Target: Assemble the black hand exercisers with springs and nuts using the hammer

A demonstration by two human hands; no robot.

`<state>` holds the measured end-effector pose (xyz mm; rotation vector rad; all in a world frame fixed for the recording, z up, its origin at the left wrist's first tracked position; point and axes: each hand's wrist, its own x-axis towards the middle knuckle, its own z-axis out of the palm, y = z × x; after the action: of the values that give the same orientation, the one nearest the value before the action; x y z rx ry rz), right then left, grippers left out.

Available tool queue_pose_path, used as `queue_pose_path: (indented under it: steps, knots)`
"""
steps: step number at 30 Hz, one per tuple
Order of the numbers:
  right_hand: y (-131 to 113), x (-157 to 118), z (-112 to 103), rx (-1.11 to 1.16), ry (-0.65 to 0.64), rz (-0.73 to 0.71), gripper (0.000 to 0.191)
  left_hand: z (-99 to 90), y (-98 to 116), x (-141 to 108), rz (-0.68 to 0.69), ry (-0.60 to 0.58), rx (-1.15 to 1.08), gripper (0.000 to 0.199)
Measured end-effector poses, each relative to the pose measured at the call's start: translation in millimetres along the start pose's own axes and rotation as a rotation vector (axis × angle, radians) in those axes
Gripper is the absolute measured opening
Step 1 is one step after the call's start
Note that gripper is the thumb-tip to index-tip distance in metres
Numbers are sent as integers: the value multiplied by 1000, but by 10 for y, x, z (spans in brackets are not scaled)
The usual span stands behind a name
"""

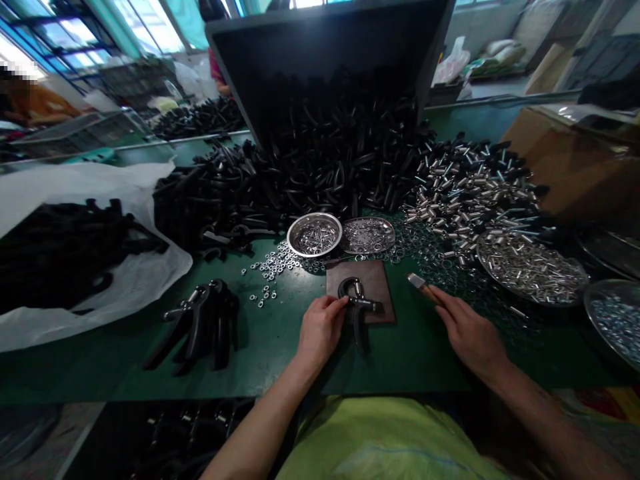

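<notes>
A black hand grip exerciser [361, 320] with a metal spring lies on a square brown plate [385, 280], its lower handle reaching past the plate's front edge. The fingertips of my left hand [320, 327] are pinched at the exerciser's left side, by the crosspiece; any small part between them is too small to make out. My right hand [467, 330] is wrapped around the wooden handle of a hammer [419, 283], whose metal head is held right of the plate, apart from the exerciser. Several similar exercisers [200, 320] stand grouped to the left.
Beyond the plate are a steel bowl [315, 252] of small metal parts, a shallow dish [370, 235] and scattered nuts [275, 263]. Black handles [340, 167] are heaped behind. Springs and screws [470, 180] lie right, near a cardboard box [565, 160]. A white bag [155, 273] lies left.
</notes>
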<state>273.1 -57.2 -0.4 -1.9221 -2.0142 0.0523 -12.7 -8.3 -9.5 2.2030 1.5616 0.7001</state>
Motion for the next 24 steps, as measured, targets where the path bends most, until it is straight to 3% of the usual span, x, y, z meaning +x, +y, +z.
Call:
queue_pose_path:
  steps: [4,9,12,15,17,21,24]
  knots:
    - [-425,150,-175,354,14,-94,39,62,-10,-26,-65,43,30,31]
    - [-734,196,-92,230,-144,-279,44,52,-1,-24,-107,49,10,27]
    - [-642,171,-6,119,-195,-300,45,12,2,-1,-64,11,28,27]
    - [-401,87,15,26,-95,-267,44,-33,13,39,-62,-29,-100,30]
    - [-199,9,24,-92,-23,-227,44,-43,45,63,-191,-42,-366,30]
    - [147,-70,72,-306,18,-151,43,19,200,40,-596,-123,-1029,41]
    - [221,63,99,-262,27,-158,32,59,359,-59,-713,-145,-1216,46]
